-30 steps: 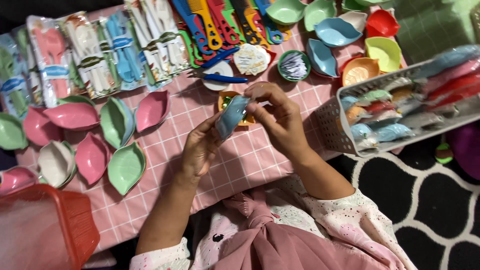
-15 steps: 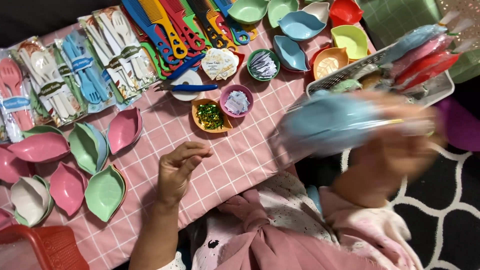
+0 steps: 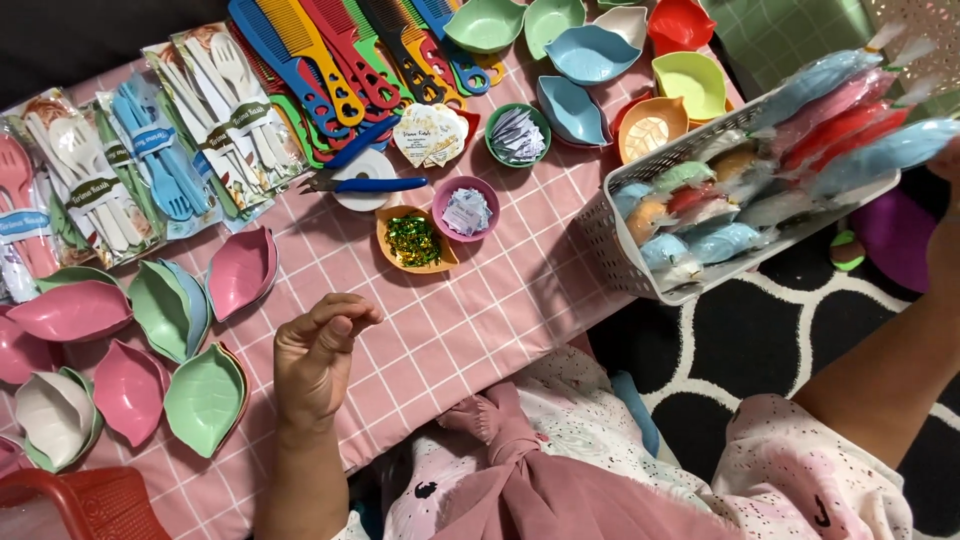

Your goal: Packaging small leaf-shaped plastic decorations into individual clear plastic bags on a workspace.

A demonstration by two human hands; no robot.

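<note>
My left hand [image 3: 315, 360] hovers over the pink checked cloth [image 3: 490, 310], its fingers curled in against the thumb and holding nothing. Only part of my right hand [image 3: 945, 235] shows at the far right edge. It grips the end of a long blue wrapped packet [image 3: 880, 150], which lies across the top of a white slotted basket [image 3: 620, 240]. That basket holds several wrapped packets in blue, pink, red and green. The nearest things to my left hand are an orange leaf dish of green and gold bits [image 3: 413, 240] and green and pink leaf dishes [image 3: 205, 395].
A purple bowl of paper slips [image 3: 466, 210] and blue-handled pliers [image 3: 365, 184] lie mid-cloth. Coloured combs [image 3: 330, 70] and packed plastic cutlery [image 3: 130, 170] line the far side. More leaf dishes [image 3: 590, 55] sit at the top. A red basket [image 3: 70, 500] is at the bottom left.
Both hands held the blue packet over the cloth a second ago. My right hand then swept it right to the white basket, while my left hand let go and stayed low over the cloth.
</note>
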